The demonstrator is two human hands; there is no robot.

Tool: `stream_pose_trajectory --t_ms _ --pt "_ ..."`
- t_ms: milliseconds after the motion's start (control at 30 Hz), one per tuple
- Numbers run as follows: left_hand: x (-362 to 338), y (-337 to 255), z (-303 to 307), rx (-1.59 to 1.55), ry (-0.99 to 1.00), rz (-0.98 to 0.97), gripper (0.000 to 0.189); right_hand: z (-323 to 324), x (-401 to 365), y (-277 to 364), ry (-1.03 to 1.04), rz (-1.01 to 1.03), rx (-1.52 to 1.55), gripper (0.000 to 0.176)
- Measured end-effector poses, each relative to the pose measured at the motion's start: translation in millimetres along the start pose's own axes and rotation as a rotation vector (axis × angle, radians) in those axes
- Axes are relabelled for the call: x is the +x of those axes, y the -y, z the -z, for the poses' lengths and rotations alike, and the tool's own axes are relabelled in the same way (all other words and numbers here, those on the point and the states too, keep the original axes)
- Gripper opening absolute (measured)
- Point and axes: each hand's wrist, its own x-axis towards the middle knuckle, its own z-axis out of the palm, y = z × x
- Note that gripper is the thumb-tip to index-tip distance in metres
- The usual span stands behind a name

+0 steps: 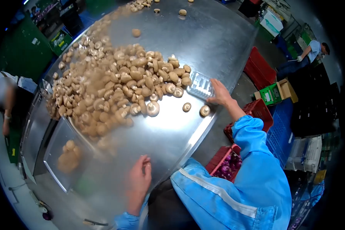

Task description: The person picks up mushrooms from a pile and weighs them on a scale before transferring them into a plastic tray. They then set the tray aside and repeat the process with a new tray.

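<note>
A large heap of brown mushrooms covers much of the metal table. On its right side lies a clear plastic tray, and my right hand grips the tray's right end between thumb and fingers. Two loose mushrooms, one of them stem-up, sit just below the tray. My left hand is over the near edge of the table, below the heap, fingers loosely bent and apart with nothing in them. Part of the view over the heap and left hand is blurred.
At the left, a clear-looking bin with several mushrooms adjoins the metal table. Red crates, a crate of purple vegetables and a blue pallet stand right of it. One person is far right, another left.
</note>
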Motion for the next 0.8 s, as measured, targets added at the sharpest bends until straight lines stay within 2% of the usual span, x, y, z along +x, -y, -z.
stream_pose_trajectory --t_ms 67,167,333,533,800 --pt "5 2 -19 -0.029 -0.017 -0.116 0.024 1 9 -3 0.045 -0.006 0.04 0.102" --pt "9 -4 -37 0.009 0.048 -0.164 0.023 5 13 2 0.056 -0.024 0.042 0.105" --pt "17 -14 -52 -0.022 0.086 -0.142 0.022 3 7 4 -0.043 0.011 0.04 0.101" --pt "22 -16 -56 -0.014 0.09 -0.147 0.021 13 6 10 -0.061 0.005 0.033 0.094" --pt "15 -16 -55 -0.019 0.13 -0.122 0.021 2 12 8 -0.045 0.02 -0.084 0.101"
